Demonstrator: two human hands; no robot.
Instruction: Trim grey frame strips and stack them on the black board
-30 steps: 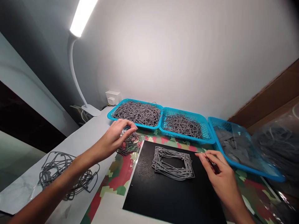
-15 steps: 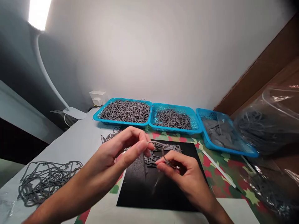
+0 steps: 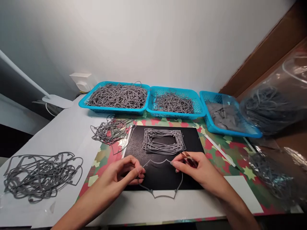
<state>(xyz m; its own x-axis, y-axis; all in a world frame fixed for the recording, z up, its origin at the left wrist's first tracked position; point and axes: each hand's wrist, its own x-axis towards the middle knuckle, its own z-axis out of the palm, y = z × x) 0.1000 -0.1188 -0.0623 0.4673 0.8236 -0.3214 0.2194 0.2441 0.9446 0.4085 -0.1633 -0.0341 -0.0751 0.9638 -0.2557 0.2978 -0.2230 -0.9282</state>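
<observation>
A thin grey rubber-like frame (image 3: pixel 164 196) hangs spread between my two hands above the front of a black mat (image 3: pixel 155 182). My left hand (image 3: pixel 130 171) pinches its upper left corner with thumb and fingers. At the upper right corner, my right hand (image 3: pixel 188 164) grips the frame between thumb and index finger, and also holds small reddish pointed tweezers or snips (image 3: pixel 189 159) in the palm. Behind the hands, a neat stack of similar grey frames (image 3: pixel 164 148) lies on the mat.
Two blue baskets (image 3: pixel 112 110) (image 3: pixel 176 115) of grey pieces stand by the wall; a third (image 3: pixel 240 132) holds flat grey pieces. Loose grey heaps lie at left (image 3: pixel 43 179) and by the mat (image 3: pixel 111 131). A white stick (image 3: pixel 220 150) and plastic bags (image 3: pixel 271 105) are at right.
The hands have moved lower and nearer, and the grey frame is now stretched open between them. The view has tilted down, showing the whole stack on the mat.
</observation>
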